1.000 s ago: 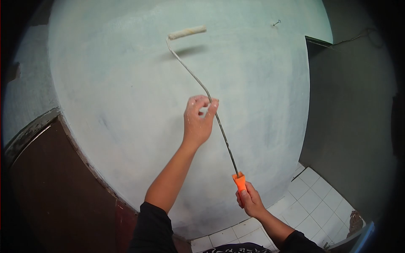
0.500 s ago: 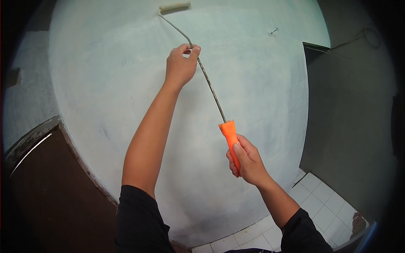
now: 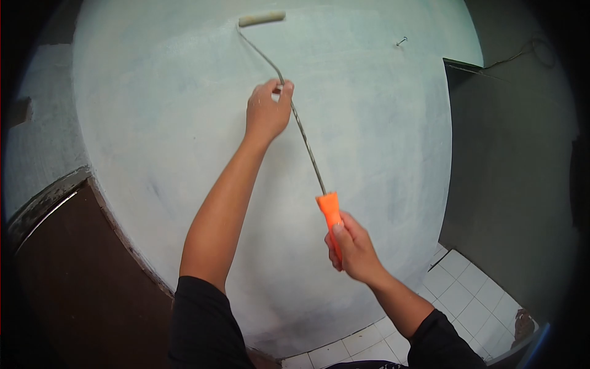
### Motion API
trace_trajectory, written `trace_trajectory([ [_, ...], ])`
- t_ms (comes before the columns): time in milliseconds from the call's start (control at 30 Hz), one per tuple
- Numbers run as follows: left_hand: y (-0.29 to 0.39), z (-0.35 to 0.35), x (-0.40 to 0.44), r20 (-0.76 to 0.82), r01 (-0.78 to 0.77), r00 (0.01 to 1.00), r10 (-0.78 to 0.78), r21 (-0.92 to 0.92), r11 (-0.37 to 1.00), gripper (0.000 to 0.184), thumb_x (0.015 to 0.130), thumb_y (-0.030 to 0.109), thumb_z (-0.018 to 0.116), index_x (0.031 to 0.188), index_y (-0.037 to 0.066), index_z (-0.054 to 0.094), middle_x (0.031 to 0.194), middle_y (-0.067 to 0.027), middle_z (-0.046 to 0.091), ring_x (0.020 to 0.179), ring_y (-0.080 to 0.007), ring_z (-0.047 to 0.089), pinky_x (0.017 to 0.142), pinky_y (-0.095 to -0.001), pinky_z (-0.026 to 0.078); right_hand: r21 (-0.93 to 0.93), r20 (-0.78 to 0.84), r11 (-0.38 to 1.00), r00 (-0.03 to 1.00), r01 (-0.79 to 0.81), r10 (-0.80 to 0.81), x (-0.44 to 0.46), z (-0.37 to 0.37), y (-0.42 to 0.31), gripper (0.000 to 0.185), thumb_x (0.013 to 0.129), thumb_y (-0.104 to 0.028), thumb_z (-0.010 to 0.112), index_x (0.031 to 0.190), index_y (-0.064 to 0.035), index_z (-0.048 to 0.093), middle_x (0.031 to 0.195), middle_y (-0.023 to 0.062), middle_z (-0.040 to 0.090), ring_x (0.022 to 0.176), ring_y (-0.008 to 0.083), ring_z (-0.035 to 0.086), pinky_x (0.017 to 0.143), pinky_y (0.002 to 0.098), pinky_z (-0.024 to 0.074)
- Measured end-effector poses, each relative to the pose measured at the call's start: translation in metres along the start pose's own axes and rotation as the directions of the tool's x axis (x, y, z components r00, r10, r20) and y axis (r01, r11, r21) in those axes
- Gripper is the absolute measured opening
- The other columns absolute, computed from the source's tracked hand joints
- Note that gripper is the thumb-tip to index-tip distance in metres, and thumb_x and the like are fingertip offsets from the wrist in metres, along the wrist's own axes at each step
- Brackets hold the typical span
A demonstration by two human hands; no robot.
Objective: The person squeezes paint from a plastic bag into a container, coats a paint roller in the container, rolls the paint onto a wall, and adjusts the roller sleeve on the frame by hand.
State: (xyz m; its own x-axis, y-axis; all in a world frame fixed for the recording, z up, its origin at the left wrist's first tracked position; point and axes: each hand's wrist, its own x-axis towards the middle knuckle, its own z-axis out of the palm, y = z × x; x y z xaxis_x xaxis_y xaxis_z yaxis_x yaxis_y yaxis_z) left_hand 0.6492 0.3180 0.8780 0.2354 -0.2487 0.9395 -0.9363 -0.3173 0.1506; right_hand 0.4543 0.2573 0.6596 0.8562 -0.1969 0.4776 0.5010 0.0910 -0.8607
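A paint roller (image 3: 307,144) with an orange handle and a long, bent metal rod slants up across the view. My right hand (image 3: 353,246) is wrapped round the orange handle. Higher up, my left hand (image 3: 269,111) pinches the rod just below its bend, thumb and fingertips closed on it. The pale roller sleeve (image 3: 262,19) is at the upper part of the whitish, patchily painted wall (image 3: 369,135), apparently against it. Part of the handle is hidden by my right fingers.
A nail or hook (image 3: 402,42) sticks out of the wall at upper right. Brown door (image 3: 86,264) at lower left, with a worn frame. A dark grey wall (image 3: 510,166) stands to the right, with a wire (image 3: 513,58). White floor tiles (image 3: 470,280) lie below.
The roller has moved down the wall and its sleeve slightly right. Both my hands have come down with it, still holding the rod and handle.
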Motion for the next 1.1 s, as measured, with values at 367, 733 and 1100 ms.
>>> trace_trajectory([
  [367, 0.012, -0.013, -0.001, 0.098, 0.077, 0.993, -0.071, -0.06, 0.995, 0.038, 0.089, 0.038, 0.056, 0.101, 0.003, 0.065, 0.095, -0.0147, 0.065, 0.09, -0.0277, 0.061, 0.081, -0.0385, 0.047, 0.004, -0.04, 1.0, 0.999, 0.004, -0.004, -0.013, 0.005, -0.008, 0.042, 0.098, -0.022, 0.044, 0.135, -0.0038, 0.038, 0.072, -0.001, 0.047, 0.048, 0.0051, 0.042, 0.042, 0.022, 0.0378],
  [733, 0.008, -0.016, -0.034, 0.21, 0.125, 0.972, -0.108, -0.068, 0.99, 0.037, 0.088, 0.038, 0.06, 0.104, 0.005, 0.066, 0.097, -0.0113, 0.065, 0.097, -0.022, 0.058, 0.089, -0.0358, 0.044, 0.021, -0.051, 0.998, 0.996, -0.067, 0.068, -0.033, 0.014, 0.018, 0.045, 0.099, -0.021, 0.044, 0.141, -0.0081, 0.037, 0.074, -0.0014, 0.046, 0.05, 0.0041, 0.043, 0.045, 0.0198, 0.0384],
  [1100, -0.008, 0.026, -0.137, 0.182, 0.291, 0.952, -0.248, -0.275, 0.917, 0.024, 0.088, 0.024, 0.062, 0.103, 0.007, 0.067, 0.101, -0.0092, 0.063, 0.091, -0.019, 0.058, 0.08, -0.0322, 0.047, -0.052, -0.114, 0.989, 0.985, -0.138, 0.131, -0.072, 0.004, 0.113, 0.042, 0.099, -0.026, 0.043, 0.136, -0.0057, 0.04, 0.068, -0.0027, 0.045, 0.05, 0.0047, 0.043, 0.047, 0.0204, 0.0385],
])
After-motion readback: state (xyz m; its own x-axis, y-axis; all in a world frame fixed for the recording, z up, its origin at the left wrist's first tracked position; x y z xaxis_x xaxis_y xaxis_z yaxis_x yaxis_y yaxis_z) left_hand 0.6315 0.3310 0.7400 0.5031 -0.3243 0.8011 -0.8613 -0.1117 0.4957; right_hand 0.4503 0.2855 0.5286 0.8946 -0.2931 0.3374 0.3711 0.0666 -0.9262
